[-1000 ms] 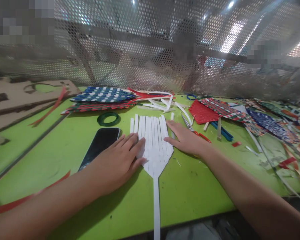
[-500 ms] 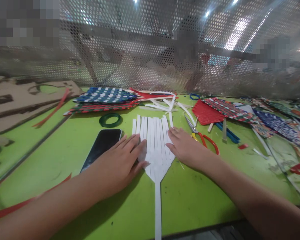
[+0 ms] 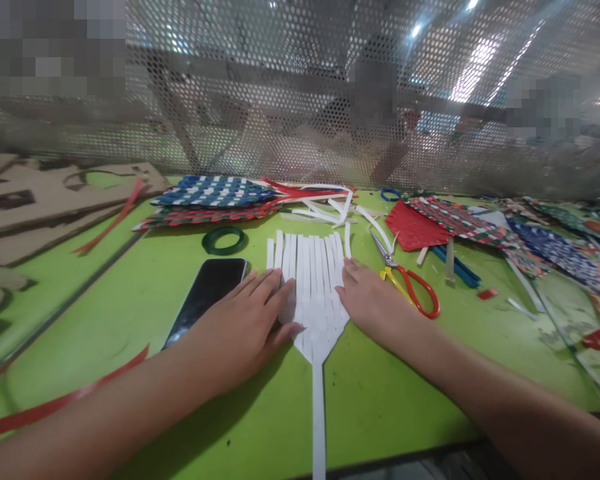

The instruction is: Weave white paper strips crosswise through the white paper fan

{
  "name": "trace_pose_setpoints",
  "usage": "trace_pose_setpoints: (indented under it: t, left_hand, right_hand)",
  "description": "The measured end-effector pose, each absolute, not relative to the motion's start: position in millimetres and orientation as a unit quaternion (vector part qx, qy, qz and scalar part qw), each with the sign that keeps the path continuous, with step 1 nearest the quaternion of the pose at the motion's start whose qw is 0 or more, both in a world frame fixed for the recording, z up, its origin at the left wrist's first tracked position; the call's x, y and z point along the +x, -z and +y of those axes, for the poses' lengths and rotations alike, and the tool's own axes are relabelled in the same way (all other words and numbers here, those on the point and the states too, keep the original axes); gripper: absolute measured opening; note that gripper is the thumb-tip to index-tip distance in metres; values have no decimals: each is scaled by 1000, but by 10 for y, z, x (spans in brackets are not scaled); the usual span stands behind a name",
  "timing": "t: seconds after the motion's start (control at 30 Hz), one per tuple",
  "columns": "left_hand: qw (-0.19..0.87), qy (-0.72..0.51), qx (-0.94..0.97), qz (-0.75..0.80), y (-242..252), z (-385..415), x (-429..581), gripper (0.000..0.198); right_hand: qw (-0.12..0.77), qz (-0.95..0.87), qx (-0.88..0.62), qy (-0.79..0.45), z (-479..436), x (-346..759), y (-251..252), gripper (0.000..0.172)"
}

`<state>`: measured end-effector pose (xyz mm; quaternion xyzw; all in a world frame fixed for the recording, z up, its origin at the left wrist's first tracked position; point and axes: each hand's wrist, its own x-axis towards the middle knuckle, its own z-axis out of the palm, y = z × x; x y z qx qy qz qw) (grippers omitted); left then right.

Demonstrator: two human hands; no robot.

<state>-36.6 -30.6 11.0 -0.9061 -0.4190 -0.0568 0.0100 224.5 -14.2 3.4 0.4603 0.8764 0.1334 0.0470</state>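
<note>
A white paper piece [image 3: 316,313] lies flat on the green table, its upper part slit into several long strips and its lower part narrowing to a stem that points at me. My left hand [image 3: 260,310] rests on its left edge, fingers stretched out and thumb on the paper. On the right edge lies my right hand [image 3: 363,290], its fingers extended over the outermost strips, one of which leans away from the others. Neither hand grips anything. Scissors [image 3: 405,280] with red and yellow handles lie just beyond my right hand. Left of my left hand is a black phone [image 3: 207,290].
A dark green tape ring [image 3: 223,241] lies behind the phone. Woven blue-and-white pieces [image 3: 213,192] and loose white strips [image 3: 325,210] lie farther back. Red and patterned woven pieces [image 3: 417,223] are at right, cut cardboard [image 3: 55,200] at left. A perforated metal screen [image 3: 280,100] stands behind.
My right hand has shifted slightly to the right, and the outer right strip now stands farther from its neighbours. The left hand stays on the paper; the whole view has shifted slightly.
</note>
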Motion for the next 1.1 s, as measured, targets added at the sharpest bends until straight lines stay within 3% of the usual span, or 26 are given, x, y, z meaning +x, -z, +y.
trace_pose_setpoints:
  t: [0.13,0.37,0.57,0.83,1.1]
  left_hand:
    - [-3,74,-908,-412,-109,-297,-380,75]
    - [-23,84,-908,-409,-108,-252,-417,68]
    - [-24,81,-910,-407,-131,-204,-406,66]
    - [-23,81,-908,-411,-169,-215,-409,67]
    - [-33,107,-905,-410,-188,-236,-411,67]
  right_hand:
    - [71,882,438,-160,-160,2236,-78,43]
    - [-26,854,510,-103,-187,2235,-111,30]
    - [-10,873,478,-93,-170,2284,-70,46]
    - [-40,875,479,-64,-183,2305,-145,31]
    - [-97,867,489,4,-210,2275,-190,32]
